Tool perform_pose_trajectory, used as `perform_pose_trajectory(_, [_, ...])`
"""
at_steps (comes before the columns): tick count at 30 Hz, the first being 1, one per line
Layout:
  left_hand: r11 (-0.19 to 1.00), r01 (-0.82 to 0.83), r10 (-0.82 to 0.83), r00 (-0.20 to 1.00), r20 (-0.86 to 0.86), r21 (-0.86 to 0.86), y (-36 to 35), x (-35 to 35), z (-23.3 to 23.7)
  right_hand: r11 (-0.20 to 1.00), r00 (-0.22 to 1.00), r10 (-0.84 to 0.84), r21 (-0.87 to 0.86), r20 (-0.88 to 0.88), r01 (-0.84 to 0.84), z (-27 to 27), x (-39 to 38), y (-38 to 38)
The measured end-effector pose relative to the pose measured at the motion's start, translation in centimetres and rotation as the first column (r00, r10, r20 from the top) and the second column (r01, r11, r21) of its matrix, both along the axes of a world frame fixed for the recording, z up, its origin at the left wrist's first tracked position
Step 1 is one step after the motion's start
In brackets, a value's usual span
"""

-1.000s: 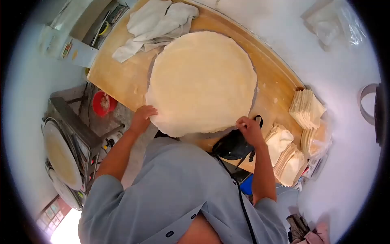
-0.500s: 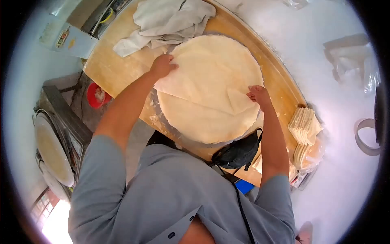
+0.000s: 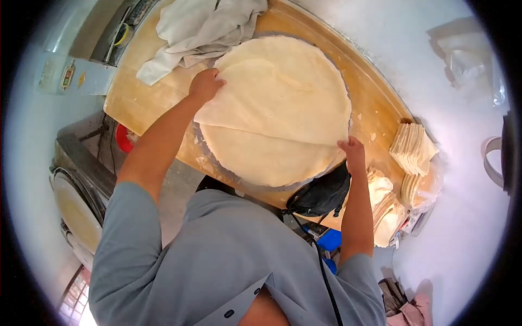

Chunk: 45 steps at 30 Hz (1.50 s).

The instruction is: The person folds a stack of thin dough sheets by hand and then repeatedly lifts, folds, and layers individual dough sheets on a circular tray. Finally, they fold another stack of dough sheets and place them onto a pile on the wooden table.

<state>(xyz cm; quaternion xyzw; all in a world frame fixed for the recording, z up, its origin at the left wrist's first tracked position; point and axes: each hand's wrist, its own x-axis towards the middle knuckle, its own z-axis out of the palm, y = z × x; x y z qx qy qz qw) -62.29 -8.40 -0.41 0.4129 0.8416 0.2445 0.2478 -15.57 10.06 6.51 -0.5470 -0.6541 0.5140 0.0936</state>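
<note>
A large round sheet of thin dough (image 3: 277,87) lies on the wooden table, with another layer beneath it showing along the lower part (image 3: 261,155). The upper layer's straight edge runs across the round from left to right. At its left edge my left hand (image 3: 206,86) is closed, pinching the dough. My right hand (image 3: 353,149) pinches the layer's right end at the rim of the round. Some small wrinkles show near the top of the sheet.
A crumpled grey cloth (image 3: 204,32) lies at the table's upper left. Stacks of cut dough sheets (image 3: 410,149) stand at the right, with more pieces (image 3: 386,209) nearer me. A black pouch (image 3: 321,193) rests by the front edge. A red bowl (image 3: 124,138) is beyond the left edge.
My right hand has moved down and slightly outward, and the fold near it has been straightened. My left hand still holds the left edge. The whole view has shifted a little.
</note>
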Motion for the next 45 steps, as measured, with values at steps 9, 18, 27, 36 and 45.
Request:
perform_pose_trajectory(9, [0.966, -0.097, 0.039, 0.971, -0.237, -0.239, 2.3, 3.4, 2.4, 0.997, 0.966, -0.056, 0.063, 0.252, 0.041, -3.2, 3.3, -1.7])
perform_pose_trajectory(18, [0.675, 0.732, -0.693, 0.671, -0.263, 0.089, 8.8, 11.8, 0.5, 0.934, 0.967, -0.221, -0.258, 0.124, 0.246, -2.0, 2.7, -3.5])
perform_pose_trajectory(27, [0.733, 0.662, -0.510, 0.688, -0.517, 0.158, 15.5, 12.1, -2.0, 0.873, 0.908, -0.418, -0.282, -0.013, 0.398, -3.5, 3.2, -4.7])
perform_pose_trajectory(36, [0.697, 0.715, -0.666, 0.677, -0.314, 0.062, 17.0, 12.4, -1.2, 0.865, 0.885, -0.465, -0.232, -0.033, 0.445, -3.9, 3.7, -5.3])
perform_pose_trajectory(45, [0.574, 0.811, -0.656, 0.539, -0.529, 0.114, 18.9, 12.2, -2.2, 0.855, 0.867, -0.481, -0.289, -0.132, 0.430, -4.7, 4.9, -6.8])
